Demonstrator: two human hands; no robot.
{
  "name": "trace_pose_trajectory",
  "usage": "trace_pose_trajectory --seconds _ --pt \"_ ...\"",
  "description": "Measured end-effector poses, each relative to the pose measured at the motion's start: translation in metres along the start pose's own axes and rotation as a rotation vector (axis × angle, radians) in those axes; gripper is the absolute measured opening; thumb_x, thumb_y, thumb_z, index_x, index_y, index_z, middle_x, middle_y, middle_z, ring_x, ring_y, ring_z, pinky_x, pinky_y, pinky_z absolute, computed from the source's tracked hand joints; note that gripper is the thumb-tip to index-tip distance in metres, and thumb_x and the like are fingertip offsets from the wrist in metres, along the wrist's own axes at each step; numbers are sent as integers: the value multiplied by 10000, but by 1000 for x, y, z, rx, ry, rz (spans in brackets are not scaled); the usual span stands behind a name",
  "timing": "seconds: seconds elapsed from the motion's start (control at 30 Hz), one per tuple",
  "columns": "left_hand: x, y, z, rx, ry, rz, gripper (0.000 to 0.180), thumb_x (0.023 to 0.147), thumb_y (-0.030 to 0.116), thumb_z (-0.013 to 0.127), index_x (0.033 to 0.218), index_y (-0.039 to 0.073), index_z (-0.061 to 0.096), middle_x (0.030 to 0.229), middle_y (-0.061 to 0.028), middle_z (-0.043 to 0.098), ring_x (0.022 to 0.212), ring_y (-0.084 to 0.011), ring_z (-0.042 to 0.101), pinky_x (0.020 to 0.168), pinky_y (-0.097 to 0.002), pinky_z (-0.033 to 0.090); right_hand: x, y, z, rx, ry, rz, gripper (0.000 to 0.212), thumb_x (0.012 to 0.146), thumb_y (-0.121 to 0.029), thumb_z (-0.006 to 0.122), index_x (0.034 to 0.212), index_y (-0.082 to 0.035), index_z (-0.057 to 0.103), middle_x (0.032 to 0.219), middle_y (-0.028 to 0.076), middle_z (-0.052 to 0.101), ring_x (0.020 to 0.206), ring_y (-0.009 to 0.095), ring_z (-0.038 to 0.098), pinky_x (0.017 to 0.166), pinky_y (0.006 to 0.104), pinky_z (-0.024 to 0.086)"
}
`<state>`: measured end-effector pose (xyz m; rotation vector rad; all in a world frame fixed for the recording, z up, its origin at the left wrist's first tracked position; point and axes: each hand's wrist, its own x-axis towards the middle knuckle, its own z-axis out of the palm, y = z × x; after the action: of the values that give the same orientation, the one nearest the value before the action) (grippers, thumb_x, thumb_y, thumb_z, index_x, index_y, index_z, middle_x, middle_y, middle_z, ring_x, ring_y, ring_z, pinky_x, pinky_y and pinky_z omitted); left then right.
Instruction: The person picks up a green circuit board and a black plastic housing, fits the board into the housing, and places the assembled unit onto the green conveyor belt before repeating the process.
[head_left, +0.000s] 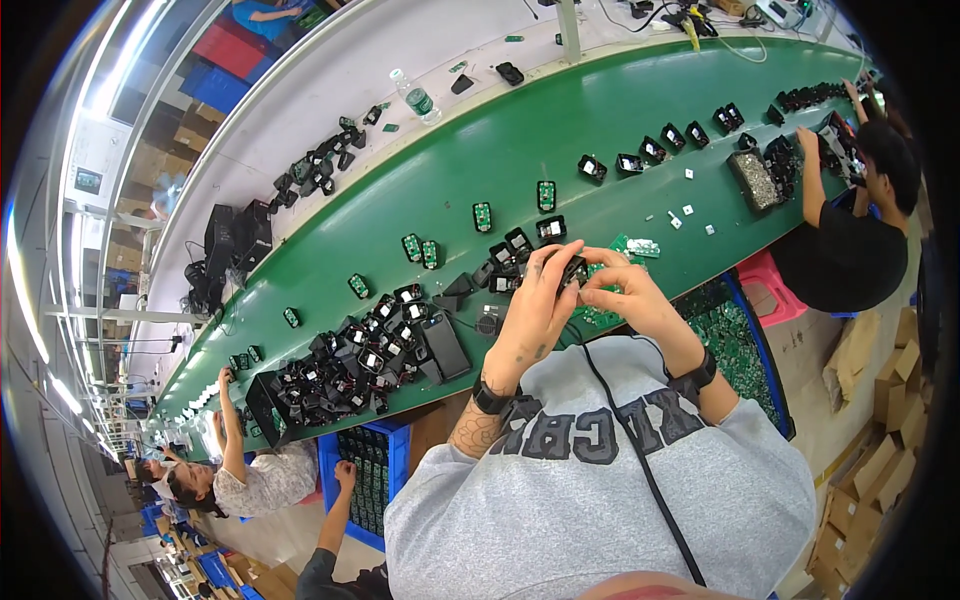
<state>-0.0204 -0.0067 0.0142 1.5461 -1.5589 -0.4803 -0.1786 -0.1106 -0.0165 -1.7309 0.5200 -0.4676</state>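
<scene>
Green, glossy and bent by the lens, the tabletop (pixel 600 110) runs across the view; clock hours are read around the two hands. Farthest left, at eight o'clock, a co-worker in a pale patterned top (pixel 272 482) reaches an arm up to the tabletop edge. Nearer on that hour lie an open black bin (pixel 265 405) and a large heap of black casings (pixel 345 365), with a blue crate (pixel 400 465) of green boards below, toward half past seven. Small board-filled casings (pixel 358 286) stand spaced out from nine to nearly twelve o'clock; a clear bottle (pixel 415 98) is toward eleven, beyond them. A cluster of casings (pixel 512 248) sits just beside the left hand (pixel 538 305). That hand is partly closed, fingers and thumb around a small black casing (pixel 573 272), which is raised above the tabletop in front of the grey sweatshirt (pixel 600 480). The right hand (pixel 640 300) meets it from the other side, fingers bent, fingertips gripping the same casing. Loose green boards (pixel 622 247) lie at two o'clock, close by; farther along that hour are white squares (pixel 689 174) and a tray of metallic bits (pixel 757 182). A pink stool (pixel 768 290) stands at three, beside a co-worker in black (pixel 845 245).
</scene>
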Motion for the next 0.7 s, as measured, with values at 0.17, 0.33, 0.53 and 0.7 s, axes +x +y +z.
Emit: trace_pose_trajectory --seconds 0.17,0.33,0.53,0.7 --pt "-1 0 2 5 -4 4 485 890 47 544 1362 102 442 1263 -192 453 818 -320 613 716 -379 515 -2 1 0 122 3 75 166 812 -223 667 850 -78 737 1238 107 558 1213 269 462 1051 394 287" --pt "0 -2 5 2 -1 -3 485 888 42 548 1359 101 444 1261 -186 454 815 -320 614 710 -382 516 -2 3 0 169 16 93 163 809 -221 669 841 -79 740 1228 90 567 1191 254 474 1042 388 293" --pt "-1 -1 8 28 -3 9 514 866 19 567 1358 96 442 1246 -185 460 826 -333 615 701 -384 519 -1 2 1 153 26 137 166 810 -189 666 834 -43 739 1227 100 572 1146 231 510 994 366 354" --pt "-3 -1 10 118 -15 28 530 852 21 582 1357 100 442 1233 -175 474 881 -362 616 714 -406 532 -2 3 6 458 56 238 133 789 -89 677 813 39 705 1216 125 580 1149 205 517 944 340 400"
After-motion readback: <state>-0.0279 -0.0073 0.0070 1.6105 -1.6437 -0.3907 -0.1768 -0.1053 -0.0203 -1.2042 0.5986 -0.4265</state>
